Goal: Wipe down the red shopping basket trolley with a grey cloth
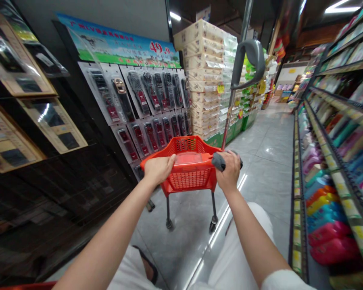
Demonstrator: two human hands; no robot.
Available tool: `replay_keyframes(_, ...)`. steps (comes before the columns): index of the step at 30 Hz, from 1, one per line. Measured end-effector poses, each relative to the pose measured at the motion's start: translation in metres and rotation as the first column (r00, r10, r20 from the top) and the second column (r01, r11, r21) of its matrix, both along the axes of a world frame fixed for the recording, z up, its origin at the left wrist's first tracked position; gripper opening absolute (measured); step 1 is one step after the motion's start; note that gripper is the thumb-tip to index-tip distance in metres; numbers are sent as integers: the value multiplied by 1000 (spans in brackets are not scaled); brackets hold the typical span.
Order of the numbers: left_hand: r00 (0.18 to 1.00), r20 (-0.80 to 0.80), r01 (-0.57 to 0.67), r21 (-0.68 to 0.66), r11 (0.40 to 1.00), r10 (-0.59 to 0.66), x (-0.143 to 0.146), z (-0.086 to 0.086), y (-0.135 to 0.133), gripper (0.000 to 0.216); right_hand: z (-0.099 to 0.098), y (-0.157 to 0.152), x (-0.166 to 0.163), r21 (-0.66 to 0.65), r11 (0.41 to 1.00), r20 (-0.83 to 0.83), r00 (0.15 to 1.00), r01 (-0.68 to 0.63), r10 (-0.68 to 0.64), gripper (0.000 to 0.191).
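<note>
The person's two bare hands rest at the near edge of a red-orange plastic shopping cart [189,180] with perforated walls, which stands straight ahead on the glossy grey tiled floor [260,169]. The left hand [159,168] lies on the cart's near left corner, its grip closed over the rim with the thumb pointing inward; the other fingers are largely hidden. The right hand [229,169] has its grip wrapped around a dark grey padded handle [218,162] at the near right corner, the knuckles on top.

Beyond the right hand, a slender silver metal pole [228,121] slants upward, bearing a thick grey plastic loop handle [238,66]. Dark goods in clear packaging [137,92] hang in rows to the left of the cart, beneath a blue-and-green printed banner [117,45]. Past them rises a tall stack of cream-coloured packs [204,68]. Along the right side of the aisle runs a long dark shelf unit [323,146] filled with multicoloured packaged goods, partly blurred.
</note>
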State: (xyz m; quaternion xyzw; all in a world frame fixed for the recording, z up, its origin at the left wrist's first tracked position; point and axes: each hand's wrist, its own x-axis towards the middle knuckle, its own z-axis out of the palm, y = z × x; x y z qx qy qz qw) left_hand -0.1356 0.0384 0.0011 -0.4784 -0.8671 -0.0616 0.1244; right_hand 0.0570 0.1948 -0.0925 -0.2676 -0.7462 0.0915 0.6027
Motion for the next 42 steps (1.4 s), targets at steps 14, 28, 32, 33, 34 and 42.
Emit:
replay_keyframes(14, 981, 137, 139, 12, 990, -139, 0, -3, -17, 81, -17, -69, -69, -75, 997, -157, 988, -18, 6, 58)
replay_keyframes(28, 948, 291, 139, -12, 990, -129, 12, 6, -19, 90, -14, -17, -46, -104, 994, -288, 955, 43, -72, 48)
replay_keyframes(32, 938, 325, 133, -1, 991, -126, 14, 8, -17, 88, -25, -75, -75, -53, 999, -198, 980, -10, -1, 51)
replay_keyframes(33, 938, 324, 134, -3, 991, -126, 14, 8, -18, 88, -29, -92, -82, -33, 999, -136, 990, -29, 25, 52)
replay_keyframes(34, 941, 316, 134, -8, 991, -124, 15, 8, -18, 89, -33, -107, -88, -10, 998, -61, 997, -56, 55, 53)
replay_keyframes(42, 975, 174, 147, -29, 989, -140, 18, 6, -20, 86, -37, -52, -63, -116, 993, -206, 978, -7, -17, 49)
